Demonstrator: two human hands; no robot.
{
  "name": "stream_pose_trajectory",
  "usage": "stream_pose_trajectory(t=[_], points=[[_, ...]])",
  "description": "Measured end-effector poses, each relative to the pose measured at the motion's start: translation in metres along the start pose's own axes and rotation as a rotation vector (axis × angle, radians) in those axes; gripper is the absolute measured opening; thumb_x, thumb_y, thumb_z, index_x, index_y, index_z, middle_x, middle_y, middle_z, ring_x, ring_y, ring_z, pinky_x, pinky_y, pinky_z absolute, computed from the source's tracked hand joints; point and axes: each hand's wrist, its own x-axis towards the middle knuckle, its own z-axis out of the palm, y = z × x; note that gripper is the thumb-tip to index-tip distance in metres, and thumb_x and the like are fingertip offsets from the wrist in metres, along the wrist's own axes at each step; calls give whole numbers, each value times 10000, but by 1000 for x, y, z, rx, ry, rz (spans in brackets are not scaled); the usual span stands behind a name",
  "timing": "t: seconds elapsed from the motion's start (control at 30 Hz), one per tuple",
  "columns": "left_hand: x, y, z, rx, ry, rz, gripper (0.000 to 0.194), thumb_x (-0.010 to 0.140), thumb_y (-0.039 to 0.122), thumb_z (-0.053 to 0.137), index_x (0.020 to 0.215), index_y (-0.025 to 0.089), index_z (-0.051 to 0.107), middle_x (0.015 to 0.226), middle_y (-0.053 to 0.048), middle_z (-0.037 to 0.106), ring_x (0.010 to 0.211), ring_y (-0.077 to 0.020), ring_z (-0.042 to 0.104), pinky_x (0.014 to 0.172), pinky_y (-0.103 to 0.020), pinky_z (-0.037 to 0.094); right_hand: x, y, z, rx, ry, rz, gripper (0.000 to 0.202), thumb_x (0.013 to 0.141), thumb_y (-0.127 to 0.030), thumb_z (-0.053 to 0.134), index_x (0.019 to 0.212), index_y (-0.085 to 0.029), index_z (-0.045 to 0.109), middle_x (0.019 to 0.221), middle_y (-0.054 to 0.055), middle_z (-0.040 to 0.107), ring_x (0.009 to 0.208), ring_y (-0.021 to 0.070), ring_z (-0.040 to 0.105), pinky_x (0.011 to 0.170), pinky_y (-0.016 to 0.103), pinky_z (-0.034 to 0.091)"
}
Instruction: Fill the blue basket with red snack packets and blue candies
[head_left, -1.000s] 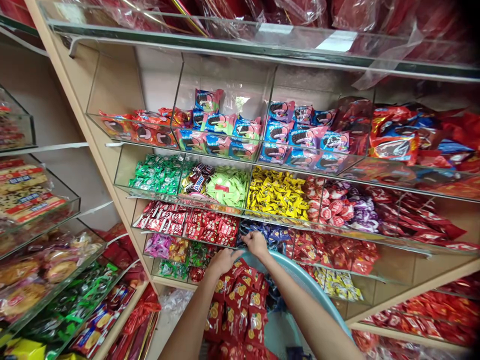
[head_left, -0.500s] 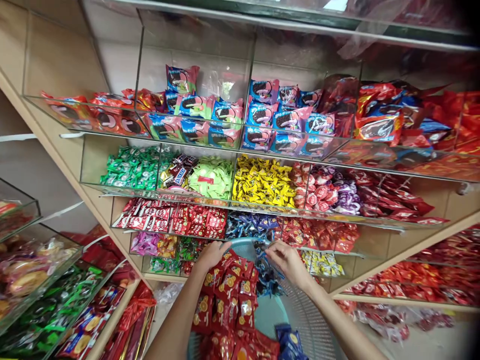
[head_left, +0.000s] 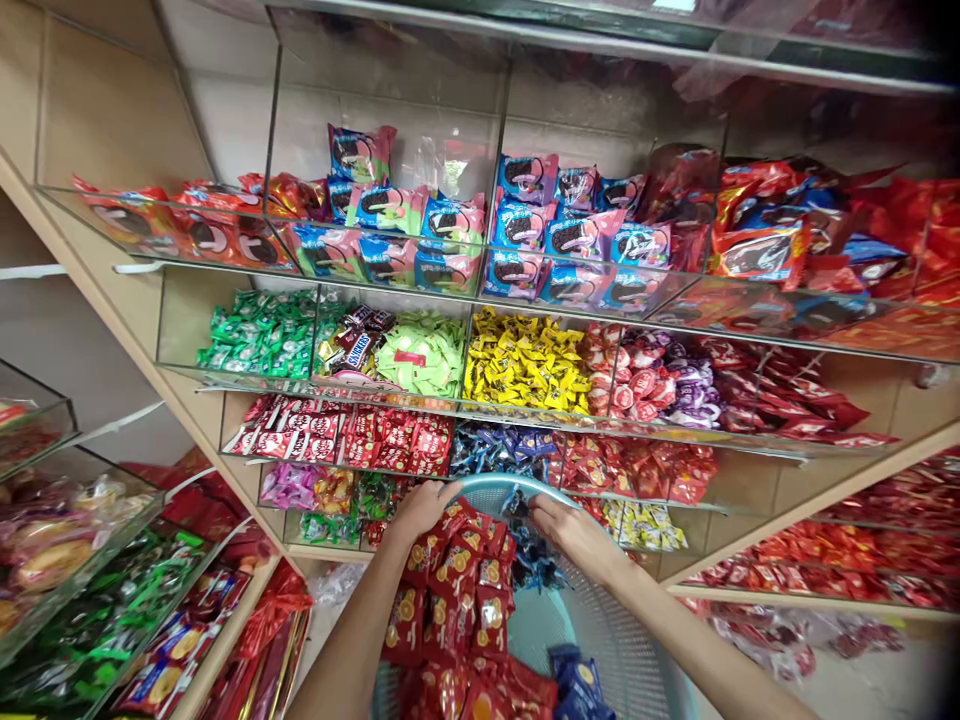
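A light blue mesh basket (head_left: 637,610) is in front of me, below the shelves. My left hand (head_left: 424,510) grips its rim at the far left. Inside lie red packets with orange-slice prints (head_left: 457,600), joined in strips, and a few blue packets (head_left: 576,685) near the bottom. Dark blue twist-wrapped candies (head_left: 538,568) are heaped against the far wall. My right hand (head_left: 570,535) is inside the far rim, just above that heap, its fingers closed together at a dark blue candy (head_left: 516,503). The fingertips are partly hidden.
Behind the basket rise tiered glass-fronted shelves (head_left: 480,290) of sorted sweets, yellow candies (head_left: 525,365) among them. A bin of blue candies (head_left: 506,450) stands just beyond the rim. Wooden side panels (head_left: 97,270) slope in at the left; more glass bins (head_left: 112,600) stand there.
My right hand has dropped slightly from the far rim into the basket, uncovering more of the rim. My left hand keeps its grip on the rim.
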Motion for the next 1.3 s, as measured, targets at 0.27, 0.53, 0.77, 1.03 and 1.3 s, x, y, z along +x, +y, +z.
stream_pose_trajectory(t=[0.27, 0.53, 0.77, 1.03, 1.3], points=[[-2, 2, 0, -38, 3, -19, 663, 734, 679, 142, 765, 176, 573, 817, -85, 619, 708, -204, 564, 530, -226, 313, 5, -7, 16, -329, -80, -148, 233, 860, -154, 314, 695, -178, 476, 759, 11, 500, 636, 122, 486, 633, 283, 369], [-1, 0, 2, -34, 2, -20, 658, 738, 676, 149, 745, 178, 579, 768, -78, 618, 668, -195, 558, 523, -222, 294, 10, -10, 20, -282, -68, -146, 216, 863, -238, 341, 725, -178, 495, 767, 24, 501, 692, 138, 490, 679, 299, 354], [6, -7, 10, -33, 20, -6, 642, 732, 681, 170, 712, 183, 574, 705, -66, 612, 637, -186, 554, 538, -224, 314, 51, 16, 9, 177, 39, 152, 263, 871, -309, 302, 834, -179, 528, 853, 42, 544, 752, 118, 518, 668, 229, 375], [5, -7, 9, -31, 20, -3, 624, 730, 677, 198, 717, 188, 585, 728, -68, 624, 664, -196, 566, 554, -228, 334, 115, 20, 35, 232, -199, 596, 312, 718, -465, 495, 755, -172, 595, 775, 63, 616, 757, 179, 567, 617, 240, 381], [7, -8, 11, -30, 32, -16, 632, 727, 683, 193, 736, 200, 600, 769, -67, 642, 720, -201, 578, 607, -236, 349, 135, 14, 49, 218, -367, 806, 441, 585, -490, 604, 899, -180, 612, 987, 101, 603, 911, 233, 558, 666, 270, 419]])
